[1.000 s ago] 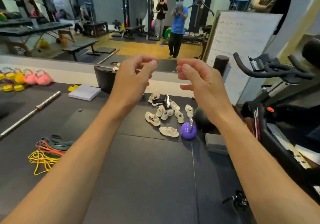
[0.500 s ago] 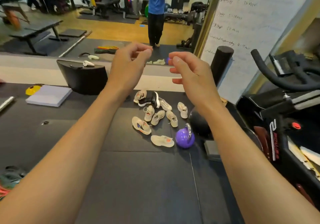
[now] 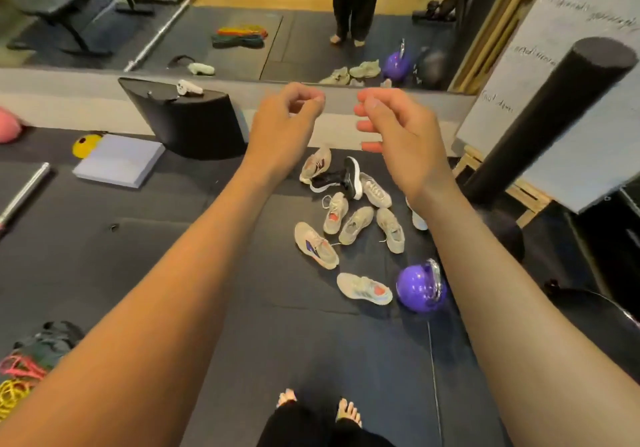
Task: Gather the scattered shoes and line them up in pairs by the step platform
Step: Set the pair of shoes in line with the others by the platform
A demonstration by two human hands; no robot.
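Several shoes lie scattered on the dark floor mat ahead: a beige shoe with a purple stripe [image 3: 316,245], a pale shoe with an orange patch [image 3: 363,288], a black pair [image 3: 341,178], and more beige ones [image 3: 356,225] between them. A black step platform [image 3: 187,121] stands against the mirror wall to their left. My left hand [image 3: 284,124] and my right hand [image 3: 398,128] hover in the air above the pile, fingers loosely curled, holding nothing. My right forearm hides part of one shoe.
A purple kettlebell [image 3: 419,285] sits just right of the shoes. A black foam roller [image 3: 554,114] leans by a whiteboard [image 3: 568,66] on the right. A grey pad [image 3: 119,161], a barbell [image 3: 20,197] and coiled bands [image 3: 20,374] lie to the left. My bare feet [image 3: 318,405] stand below.
The view has tilted down and come closer to the shoes. Both hands stay raised in front of me, empty, with little change in pose.
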